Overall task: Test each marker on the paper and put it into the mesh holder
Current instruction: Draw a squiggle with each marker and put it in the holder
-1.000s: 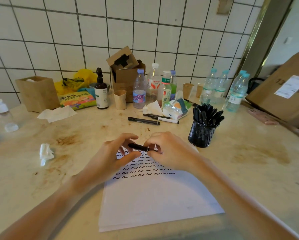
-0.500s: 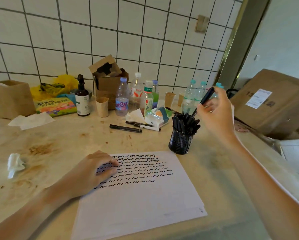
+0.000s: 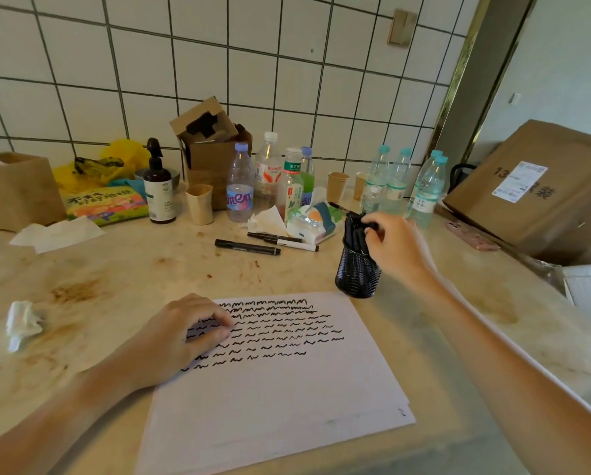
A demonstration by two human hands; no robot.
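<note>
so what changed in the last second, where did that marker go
The right hand took the marker away from the left hand, carried it up to the right and lowered it into the mesh holder, where its fingers now rest on the markers. The left hand dropped flat onto the paper. The loose markers stayed put.

A makeshift break-room counter: stained marble top (image 3: 116,279), tiled wall (image 3: 287,80), water bottles (image 3: 427,190), cardboard boxes (image 3: 540,186).

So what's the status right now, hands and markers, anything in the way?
Left hand resting on the paper. Right hand at the mesh holder, fingers curled among its markers. Loose markers wait behind. Nothing in the way.
</note>
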